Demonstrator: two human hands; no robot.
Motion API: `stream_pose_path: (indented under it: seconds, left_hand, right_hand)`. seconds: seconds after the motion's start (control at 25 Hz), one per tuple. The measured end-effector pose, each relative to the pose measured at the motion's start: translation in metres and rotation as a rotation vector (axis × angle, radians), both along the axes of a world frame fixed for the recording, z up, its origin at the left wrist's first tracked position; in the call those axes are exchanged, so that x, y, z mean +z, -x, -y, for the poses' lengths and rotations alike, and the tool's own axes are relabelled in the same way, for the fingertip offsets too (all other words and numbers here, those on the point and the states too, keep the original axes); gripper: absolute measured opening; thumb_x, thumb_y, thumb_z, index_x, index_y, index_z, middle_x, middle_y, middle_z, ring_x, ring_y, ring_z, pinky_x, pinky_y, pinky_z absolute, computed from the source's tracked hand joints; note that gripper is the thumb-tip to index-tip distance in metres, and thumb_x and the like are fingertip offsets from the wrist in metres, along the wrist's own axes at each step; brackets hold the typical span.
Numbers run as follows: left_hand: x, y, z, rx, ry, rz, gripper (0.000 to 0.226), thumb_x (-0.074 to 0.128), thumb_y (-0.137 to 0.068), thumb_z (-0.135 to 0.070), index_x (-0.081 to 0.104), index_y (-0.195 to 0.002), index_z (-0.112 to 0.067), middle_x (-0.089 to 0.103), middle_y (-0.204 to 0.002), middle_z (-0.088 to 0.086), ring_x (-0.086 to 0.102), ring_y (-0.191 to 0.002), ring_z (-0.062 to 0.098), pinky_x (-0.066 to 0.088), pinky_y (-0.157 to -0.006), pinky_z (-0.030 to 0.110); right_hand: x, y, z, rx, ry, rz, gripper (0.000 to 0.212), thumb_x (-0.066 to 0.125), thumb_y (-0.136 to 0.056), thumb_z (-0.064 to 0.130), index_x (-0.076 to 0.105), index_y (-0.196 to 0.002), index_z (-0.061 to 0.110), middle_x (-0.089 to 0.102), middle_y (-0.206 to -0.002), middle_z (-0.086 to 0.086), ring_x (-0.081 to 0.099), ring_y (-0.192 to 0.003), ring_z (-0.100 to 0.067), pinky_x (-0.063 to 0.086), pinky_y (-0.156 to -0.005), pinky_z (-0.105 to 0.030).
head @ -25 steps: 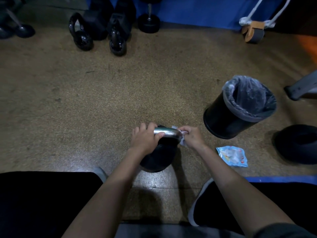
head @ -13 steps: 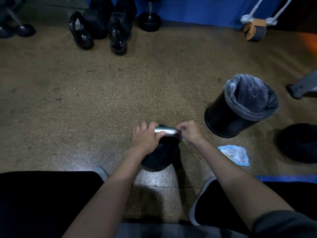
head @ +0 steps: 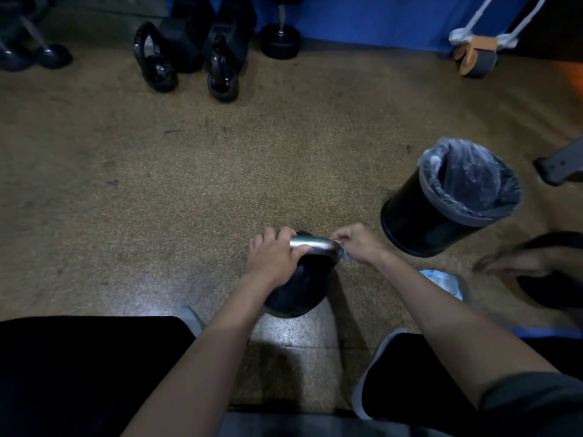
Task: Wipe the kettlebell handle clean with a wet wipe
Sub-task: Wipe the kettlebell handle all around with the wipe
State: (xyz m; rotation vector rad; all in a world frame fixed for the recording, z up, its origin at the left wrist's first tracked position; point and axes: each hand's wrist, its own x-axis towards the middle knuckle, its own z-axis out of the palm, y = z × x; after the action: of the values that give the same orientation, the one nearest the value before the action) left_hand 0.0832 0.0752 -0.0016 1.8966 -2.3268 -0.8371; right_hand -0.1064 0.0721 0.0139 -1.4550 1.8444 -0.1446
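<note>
Down on the floor (head: 220, 184), centre and near: kettlebell (head: 299, 288), left hand (head: 273, 258) on the left end of its handle (head: 315, 244), right hand (head: 359, 244) at the right end with a wet wipe (head: 345, 255). Off to the right, lined bin (head: 441, 216); nearer, just right of the right forearm, wipe packet (head: 441, 280). Far back left, two kettlebells (head: 189, 67) and a dumbbell (head: 279, 39) before the wall

Dim scene; one bright glare patch on floor (head: 284, 329) near bottom centre, specular highlight on kettlebell handle (head: 312, 244), dark shadows under forearms, strong wide-angle bowing at edges, motion blur at right on wipe packet (head: 441, 280).
</note>
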Motion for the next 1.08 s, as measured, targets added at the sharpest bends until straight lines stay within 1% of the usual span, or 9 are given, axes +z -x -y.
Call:
stream_pose_path:
  seconds: [0.12, 0.24, 0.4, 0.48, 0.56, 0.64, 0.8, 0.88, 1.08]
  left_hand:
    - [0.000, 0.000, 0.000, 0.000, -0.008, -0.004, 0.050, 0.035, -0.091, -0.058, 0.040, -0.129, -0.026, 0.044, -0.128, 0.012, 0.039, -0.120, 0.033, 0.027, -0.108, 0.042]
    - [0.002, 0.000, -0.001, 0.008, -0.004, -0.011, 0.050, 0.036, -0.091, -0.057, 0.041, -0.129, -0.025, 0.044, -0.129, 0.012, 0.039, -0.120, 0.034, 0.026, -0.109, 0.042]
    - [0.003, 0.001, -0.002, 0.014, -0.013, -0.010, 0.050, 0.036, -0.091, -0.057, 0.040, -0.130, -0.025, 0.044, -0.129, 0.012, 0.040, -0.120, 0.034, 0.027, -0.110, 0.043]
    - [0.003, 0.001, -0.002, 0.011, -0.012, -0.008, 0.051, 0.036, -0.091, -0.058, 0.040, -0.130, -0.026, 0.044, -0.130, 0.012, 0.040, -0.120, 0.035, 0.027, -0.110, 0.044]
    - [0.003, 0.001, -0.002, 0.013, -0.012, -0.015, 0.050, 0.036, -0.091, -0.057, 0.041, -0.130, -0.026, 0.043, -0.131, 0.012, 0.040, -0.121, 0.035, 0.026, -0.111, 0.045]
    - [0.004, 0.001, -0.002, 0.016, -0.015, -0.022, 0.050, 0.037, -0.091, -0.056, 0.041, -0.130, -0.025, 0.043, -0.131, 0.011, 0.040, -0.121, 0.034, 0.026, -0.110, 0.044]
    - [0.005, 0.001, -0.002, 0.019, -0.022, -0.023, 0.050, 0.037, -0.092, -0.056, 0.040, -0.131, -0.025, 0.043, -0.131, 0.012, 0.040, -0.120, 0.034, 0.027, -0.108, 0.042]
    - [0.006, 0.001, -0.002, 0.019, -0.024, -0.020, 0.050, 0.036, -0.092, -0.056, 0.040, -0.131, -0.025, 0.042, -0.131, 0.012, 0.039, -0.120, 0.034, 0.027, -0.108, 0.041]
    - [0.009, 0.001, -0.002, 0.022, -0.042, -0.019, 0.049, 0.036, -0.092, -0.056, 0.039, -0.131, -0.026, 0.041, -0.131, 0.011, 0.038, -0.121, 0.033, 0.026, -0.108, 0.040]
  right_hand:
    - [0.007, -0.005, 0.006, 0.074, -0.059, -0.070, 0.036, 0.047, -0.079, -0.006, 0.065, -0.066, 0.022, 0.053, -0.055, 0.009, 0.052, -0.063, -0.012, 0.036, -0.049, -0.016]
    - [0.011, -0.002, 0.007, 0.081, -0.084, -0.031, 0.038, 0.046, -0.079, -0.008, 0.070, -0.077, 0.022, 0.055, -0.058, 0.010, 0.051, -0.061, -0.005, 0.036, -0.052, -0.015]
    - [0.013, -0.006, 0.010, 0.094, -0.113, -0.053, 0.036, 0.052, -0.081, -0.003, 0.063, -0.060, 0.024, 0.058, -0.061, 0.007, 0.054, -0.066, -0.010, 0.038, -0.054, -0.019]
    - [0.014, 0.001, 0.010, 0.092, -0.126, 0.004, 0.034, 0.052, -0.085, -0.001, 0.065, -0.066, 0.025, 0.063, -0.068, 0.003, 0.056, -0.066, -0.009, 0.041, -0.055, -0.019]
    - [0.014, 0.010, 0.007, 0.013, -0.109, 0.088, 0.026, 0.053, -0.089, 0.002, 0.071, -0.083, 0.019, 0.069, -0.081, -0.006, 0.060, -0.074, -0.013, 0.048, -0.062, -0.021]
    - [0.014, 0.013, 0.004, -0.030, -0.068, 0.065, 0.019, 0.056, -0.090, 0.004, 0.073, -0.094, 0.012, 0.070, -0.089, -0.009, 0.061, -0.078, -0.014, 0.050, -0.068, -0.025]
    - [0.014, -0.002, 0.005, -0.034, 0.086, -0.030, 0.017, 0.060, -0.088, 0.006, 0.074, -0.096, 0.010, 0.072, -0.097, -0.005, 0.059, -0.085, -0.008, 0.040, -0.075, -0.016]
    - [0.015, -0.004, 0.006, -0.032, 0.111, -0.049, 0.018, 0.060, -0.087, 0.005, 0.074, -0.097, 0.009, 0.073, -0.097, -0.005, 0.058, -0.084, -0.006, 0.038, -0.075, -0.013]
    - [0.012, -0.002, 0.005, -0.095, 0.117, -0.052, 0.015, 0.062, -0.087, 0.007, 0.074, -0.096, 0.009, 0.072, -0.099, -0.006, 0.065, -0.093, -0.015, 0.043, -0.082, -0.018]
